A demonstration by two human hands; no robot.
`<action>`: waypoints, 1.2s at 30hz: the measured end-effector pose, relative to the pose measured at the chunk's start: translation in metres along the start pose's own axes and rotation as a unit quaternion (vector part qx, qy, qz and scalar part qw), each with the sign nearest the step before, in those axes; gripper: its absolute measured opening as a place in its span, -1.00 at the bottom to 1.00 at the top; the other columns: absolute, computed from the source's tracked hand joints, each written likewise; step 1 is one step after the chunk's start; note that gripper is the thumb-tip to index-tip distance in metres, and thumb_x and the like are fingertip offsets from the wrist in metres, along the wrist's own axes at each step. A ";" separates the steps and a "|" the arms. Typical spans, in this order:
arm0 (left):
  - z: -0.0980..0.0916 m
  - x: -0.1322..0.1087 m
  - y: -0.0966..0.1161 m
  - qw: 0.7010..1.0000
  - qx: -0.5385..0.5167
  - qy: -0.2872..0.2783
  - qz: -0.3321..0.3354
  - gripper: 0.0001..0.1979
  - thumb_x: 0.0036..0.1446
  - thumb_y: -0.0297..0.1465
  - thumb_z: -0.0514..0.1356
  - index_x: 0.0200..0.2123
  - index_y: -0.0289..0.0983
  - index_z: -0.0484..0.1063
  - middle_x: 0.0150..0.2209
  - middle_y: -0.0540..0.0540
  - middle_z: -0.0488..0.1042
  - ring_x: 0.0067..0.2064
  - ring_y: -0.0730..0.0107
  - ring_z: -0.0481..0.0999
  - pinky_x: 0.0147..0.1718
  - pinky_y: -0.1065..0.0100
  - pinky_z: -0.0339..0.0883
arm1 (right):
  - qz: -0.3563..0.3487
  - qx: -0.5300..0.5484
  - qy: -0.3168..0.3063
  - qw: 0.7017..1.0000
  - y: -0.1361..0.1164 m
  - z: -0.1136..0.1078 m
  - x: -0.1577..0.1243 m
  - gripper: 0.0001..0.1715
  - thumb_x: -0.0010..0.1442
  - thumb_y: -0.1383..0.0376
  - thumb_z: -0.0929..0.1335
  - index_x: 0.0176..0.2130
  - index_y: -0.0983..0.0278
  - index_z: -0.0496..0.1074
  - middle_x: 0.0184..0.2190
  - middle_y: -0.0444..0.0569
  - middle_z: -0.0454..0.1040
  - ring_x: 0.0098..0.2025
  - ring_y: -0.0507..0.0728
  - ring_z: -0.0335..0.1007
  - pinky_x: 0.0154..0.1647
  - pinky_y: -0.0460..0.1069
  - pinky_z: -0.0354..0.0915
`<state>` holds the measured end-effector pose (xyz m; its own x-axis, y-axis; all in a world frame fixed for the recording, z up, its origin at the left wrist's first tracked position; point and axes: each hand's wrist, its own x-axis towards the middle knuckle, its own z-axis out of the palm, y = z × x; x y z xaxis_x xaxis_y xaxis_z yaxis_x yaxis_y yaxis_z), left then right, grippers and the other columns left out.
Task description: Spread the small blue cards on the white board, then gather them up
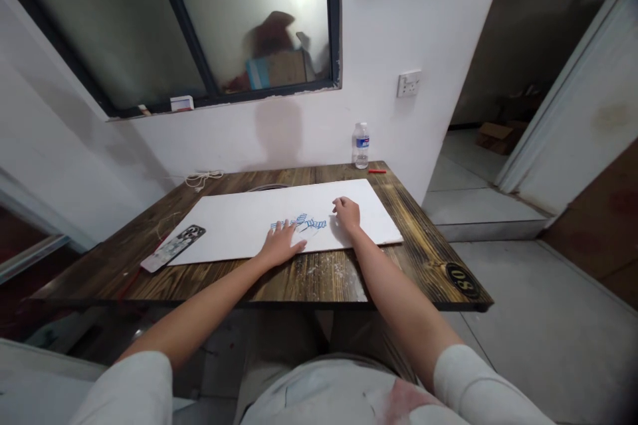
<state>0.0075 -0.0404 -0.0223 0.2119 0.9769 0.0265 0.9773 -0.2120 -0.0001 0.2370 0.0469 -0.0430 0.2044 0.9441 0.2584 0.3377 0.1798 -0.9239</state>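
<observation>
A long white board (234, 226) lies flat across the table, with blue and dark drawn marks (315, 224) near its middle. My left hand (279, 244) rests on the board's front edge, fingers spread over the left part of the drawing and partly covering it. To the right of the marks, my right hand (347, 214) is curled closed on or just above the board. Whatever its fingers may hold is too small or hidden to make out.
The dark wooden table (423, 265) also bears a patterned phone (173, 249) overlapping the board's left end, a white cable (202, 177), a clear bottle (361, 149) and a red pen-like stick (377, 171) at the back. A wall with a frosted window stands behind.
</observation>
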 end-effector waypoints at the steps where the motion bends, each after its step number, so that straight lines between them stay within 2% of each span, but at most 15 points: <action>1: 0.000 0.010 0.005 1.000 -0.006 -0.014 -0.022 -0.18 0.20 0.12 -0.08 0.38 -0.22 -0.06 0.40 -0.30 -0.06 0.38 -0.23 -0.09 0.23 -0.18 -0.07 | -0.001 -0.004 -0.003 1.000 -0.001 0.000 -0.001 -0.65 0.15 0.19 0.20 -0.35 0.26 0.50 -0.54 -0.12 0.50 -0.45 0.06 0.40 -0.41 -0.09 0.18; 3: 0.001 0.032 0.018 0.997 -0.013 -0.042 -0.056 -0.10 0.14 0.21 -0.12 0.39 -0.19 -0.09 0.41 -0.32 -0.14 0.38 -0.32 -0.17 0.21 -0.30 -0.17 | -0.006 -0.011 -0.008 1.000 -0.002 0.000 -0.002 -0.65 0.16 0.19 0.20 -0.35 0.26 0.51 -0.53 -0.12 0.50 -0.45 0.06 0.40 -0.40 -0.10 0.19; 5: 0.002 0.050 0.031 0.998 -0.013 -0.044 -0.053 -0.08 0.11 0.25 -0.13 0.39 -0.16 -0.08 0.41 -0.33 -0.20 0.39 -0.35 -0.23 0.19 -0.34 -0.22 | -0.015 -0.019 -0.013 1.000 -0.003 0.000 -0.003 -0.65 0.17 0.19 0.19 -0.35 0.26 0.51 -0.52 -0.12 0.51 -0.45 0.06 0.40 -0.40 -0.10 0.19; 9: 0.004 0.064 0.048 0.998 -0.027 -0.035 0.034 -0.18 0.16 0.17 -0.06 0.37 -0.11 -0.03 0.42 -0.28 -0.20 0.40 -0.23 -0.27 0.21 -0.35 -0.27 | -0.031 -0.038 -0.026 0.998 -0.006 0.000 -0.004 -0.64 0.19 0.20 0.19 -0.34 0.26 0.51 -0.53 -0.12 0.51 -0.45 0.05 0.40 -0.39 -0.10 0.20; 12: 0.003 0.057 0.049 0.992 -0.049 0.008 0.117 -0.46 0.31 -0.07 -0.07 0.30 -0.03 0.16 0.42 -0.13 -0.11 0.41 -0.09 -0.21 0.23 -0.30 -0.22 | -0.039 -0.053 -0.025 0.998 -0.007 0.000 -0.004 -0.64 0.21 0.21 0.19 -0.33 0.25 0.53 -0.52 -0.12 0.52 -0.42 0.06 0.41 -0.35 -0.10 0.21; 15: 0.001 0.042 0.042 0.980 -0.061 0.054 0.180 -0.58 0.34 -0.28 -0.07 0.19 -0.03 0.33 0.34 -0.05 0.14 0.38 0.10 0.03 0.26 -0.12 -0.07 | -0.044 -0.064 -0.023 0.997 -0.009 -0.001 -0.004 -0.62 0.23 0.21 0.19 -0.33 0.25 0.53 -0.50 -0.11 0.54 -0.39 0.06 0.43 -0.32 -0.10 0.21; 17: -0.001 0.028 0.034 0.972 -0.063 0.052 0.221 -0.59 0.31 -0.28 -0.03 0.16 -0.08 0.38 0.25 -0.06 0.31 0.30 0.20 0.21 0.25 0.03 0.05 | -0.042 -0.067 -0.025 0.997 -0.009 -0.002 -0.004 -0.62 0.24 0.21 0.19 -0.33 0.25 0.53 -0.49 -0.10 0.54 -0.38 0.06 0.43 -0.32 -0.10 0.21; 19: -0.001 0.013 0.025 0.967 -0.054 0.054 0.242 -0.57 0.29 -0.22 0.01 0.17 -0.14 0.38 0.23 -0.08 0.35 0.27 0.20 0.26 0.23 0.13 0.12 | -0.040 -0.071 -0.027 0.996 -0.009 -0.003 -0.004 -0.63 0.24 0.22 0.19 -0.33 0.25 0.54 -0.49 -0.10 0.54 -0.39 0.06 0.42 -0.31 -0.10 0.20; 21: -0.001 -0.002 0.015 0.973 -0.040 0.070 0.214 -0.57 0.28 -0.21 -0.01 0.13 -0.16 0.41 0.21 -0.08 0.38 0.26 0.16 0.28 0.20 0.13 0.17 | -0.036 -0.075 -0.027 0.996 -0.009 -0.002 -0.004 -0.64 0.23 0.23 0.20 -0.33 0.25 0.54 -0.49 -0.10 0.54 -0.39 0.06 0.42 -0.31 -0.10 0.20; 24: 0.000 -0.015 0.002 0.991 -0.017 0.092 0.098 -0.58 0.29 -0.19 -0.04 0.04 -0.19 0.47 0.15 -0.13 0.43 0.22 0.08 0.34 0.14 0.10 0.24 | -0.032 -0.073 -0.025 0.997 -0.007 -0.001 -0.004 -0.64 0.22 0.23 0.20 -0.34 0.25 0.54 -0.50 -0.10 0.54 -0.40 0.06 0.41 -0.34 -0.09 0.19; 26: 0.001 -0.012 -0.002 0.995 -0.004 0.094 0.025 -0.54 0.28 -0.13 -0.04 0.05 -0.22 0.45 0.18 -0.20 0.40 0.23 0.02 0.31 0.12 0.07 0.24 | -0.031 -0.074 -0.024 0.996 -0.006 0.000 -0.004 -0.64 0.22 0.23 0.20 -0.36 0.26 0.54 -0.51 -0.09 0.53 -0.41 0.07 0.41 -0.36 -0.09 0.19; 28: 0.002 -0.001 -0.002 0.997 0.003 0.077 -0.029 -0.42 0.26 -0.03 -0.05 0.14 -0.26 0.36 0.26 -0.28 0.28 0.30 -0.07 0.20 0.16 -0.02 0.17 | -0.029 -0.074 -0.034 0.996 -0.005 0.001 -0.005 -0.63 0.22 0.22 0.20 -0.40 0.26 0.53 -0.53 -0.09 0.53 -0.41 0.07 0.41 -0.37 -0.10 0.18; 32: 0.004 0.037 0.008 0.993 -0.018 0.013 -0.114 -0.16 0.18 0.15 -0.12 0.34 -0.30 0.05 0.39 -0.39 -0.07 0.40 -0.20 -0.15 0.24 -0.22 -0.13 | -0.047 -0.068 -0.103 0.991 -0.004 0.004 -0.006 -0.65 0.18 0.25 0.23 -0.48 0.25 0.53 -0.49 -0.08 0.57 -0.37 0.07 0.43 -0.33 -0.11 0.20; 34: 0.004 0.056 0.017 0.991 -0.030 0.013 -0.131 -0.10 0.17 0.18 -0.16 0.37 -0.31 -0.04 0.39 -0.42 -0.13 0.40 -0.25 -0.20 0.22 -0.29 -0.20 | -0.066 -0.064 -0.134 0.987 -0.004 0.006 -0.006 -0.66 0.16 0.28 0.24 -0.48 0.25 0.55 -0.46 -0.08 0.58 -0.32 0.07 0.45 -0.27 -0.11 0.22; 36: 0.004 0.071 0.026 0.993 -0.039 0.009 -0.115 -0.10 0.17 0.17 -0.16 0.38 -0.32 -0.06 0.39 -0.42 -0.14 0.40 -0.27 -0.22 0.21 -0.32 -0.23 | -0.074 -0.055 -0.146 0.985 -0.002 0.006 -0.004 -0.66 0.17 0.30 0.24 -0.45 0.25 0.56 -0.44 -0.08 0.59 -0.28 0.07 0.46 -0.22 -0.11 0.23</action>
<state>0.0477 0.0236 -0.0240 -0.0170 0.9993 0.0338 0.9963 0.0140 0.0848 0.2294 0.0444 -0.0436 -0.1218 0.9521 0.2806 0.4452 0.3050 -0.8419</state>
